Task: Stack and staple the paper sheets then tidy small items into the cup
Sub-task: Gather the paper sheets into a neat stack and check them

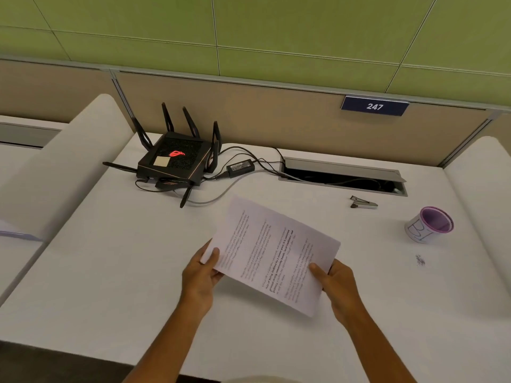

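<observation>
Both hands hold a stack of white printed paper sheets (273,252) just above the white desk top (116,272), tilted so its long axis runs from near-right to far-left. The left hand (200,277) grips the stack's left corner, thumb curled over the top face and fingers hidden beneath; the right hand (336,283) grips the near-right edge the same way, thumb on the print. How many sheets there are cannot be told, since the edges blur together.

The small silver and black stapler (363,202) lies flat on the desk, well apart from the sheets, ahead and to the right, its long axis roughly across the view. The right hand is plainly the nearer one to it, so reaching for it would likely fall to that hand while the left keeps the stack squared. Farther right stands the purple-rimmed white paper cup (428,224), upright, and near it on the desk sits a small dark cluster of items (420,261), too small to identify.
</observation>
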